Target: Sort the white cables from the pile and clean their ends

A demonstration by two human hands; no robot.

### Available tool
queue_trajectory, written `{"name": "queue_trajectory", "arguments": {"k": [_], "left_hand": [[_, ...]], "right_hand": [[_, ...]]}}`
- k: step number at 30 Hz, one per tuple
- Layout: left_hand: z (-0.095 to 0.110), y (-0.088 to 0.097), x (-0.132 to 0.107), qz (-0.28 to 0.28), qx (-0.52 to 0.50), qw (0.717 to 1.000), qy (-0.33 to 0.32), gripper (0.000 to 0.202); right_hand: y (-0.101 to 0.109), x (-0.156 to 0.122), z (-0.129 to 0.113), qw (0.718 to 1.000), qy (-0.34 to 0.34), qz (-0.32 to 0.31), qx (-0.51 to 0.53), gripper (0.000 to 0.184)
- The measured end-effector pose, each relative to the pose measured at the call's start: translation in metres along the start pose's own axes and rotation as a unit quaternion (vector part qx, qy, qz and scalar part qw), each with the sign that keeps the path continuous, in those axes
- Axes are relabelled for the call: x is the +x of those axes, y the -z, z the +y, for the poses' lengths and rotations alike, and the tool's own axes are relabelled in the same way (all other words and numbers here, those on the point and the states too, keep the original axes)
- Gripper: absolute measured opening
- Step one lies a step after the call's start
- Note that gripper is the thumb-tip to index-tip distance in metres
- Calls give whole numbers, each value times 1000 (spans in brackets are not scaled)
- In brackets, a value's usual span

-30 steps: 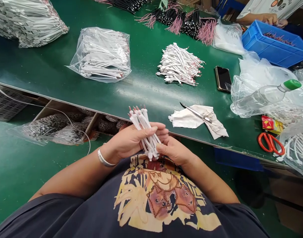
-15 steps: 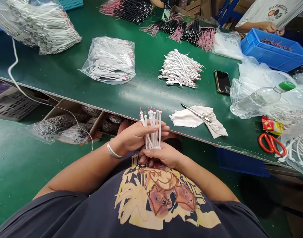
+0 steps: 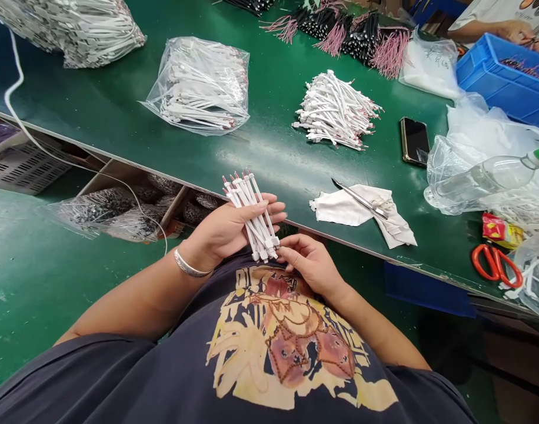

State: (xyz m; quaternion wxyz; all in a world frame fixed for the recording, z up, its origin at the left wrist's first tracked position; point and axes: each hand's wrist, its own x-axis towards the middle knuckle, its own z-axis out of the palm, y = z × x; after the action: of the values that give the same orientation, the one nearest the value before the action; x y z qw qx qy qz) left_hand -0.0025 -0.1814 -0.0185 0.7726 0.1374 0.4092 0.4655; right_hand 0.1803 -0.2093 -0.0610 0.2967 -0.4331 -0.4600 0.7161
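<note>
I see the left hand (image 3: 232,227) holding the bundle of white cables (image 3: 250,219) between its thumb and fingers, by the near edge of the table (image 3: 269,147). The right hand (image 3: 312,263) has its thumb and fingertips at the lower end of this bundle; I cannot tell whether they pinch a cable. Farther on the table I see a loose pile (image 3: 338,112) of similar cables, and nearer, a metal tool (image 3: 360,199) lies upon a white cloth (image 3: 340,210).

Wiring workshop, prob.: green bench (image 3: 269,150) w/ bagged wht cables (image 3: 203,85), blk/pink wire bundles (image 3: 361,40), blue bin (image 3: 494,88)
</note>
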Motion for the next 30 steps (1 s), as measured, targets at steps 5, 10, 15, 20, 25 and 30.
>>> {"name": "queue_trajectory", "arguments": {"k": [5,10,15,20,25,30], "left_hand": [[-2,-3,4,21,11,1000,-9,19],[-5,-3,7,41,27,999,1,17],[-4,2,12,49,32,998,10,17],[-2,1,15,59,33,998,21,18],[2,-2,15,52,14,997,50,17],[3,-2,13,41,8,998,44,17]], "right_hand": [[-2,4,-3,999,24,16,-27,23],[2,8,-1,1000,-17,-4,11,25],[8,11,3,997,-44,-11,55,26],[10,13,1,999,-32,11,39,27],[10,10,2,987,67,125,-77,24],[10,11,9,994,28,89,-51,34]]}}
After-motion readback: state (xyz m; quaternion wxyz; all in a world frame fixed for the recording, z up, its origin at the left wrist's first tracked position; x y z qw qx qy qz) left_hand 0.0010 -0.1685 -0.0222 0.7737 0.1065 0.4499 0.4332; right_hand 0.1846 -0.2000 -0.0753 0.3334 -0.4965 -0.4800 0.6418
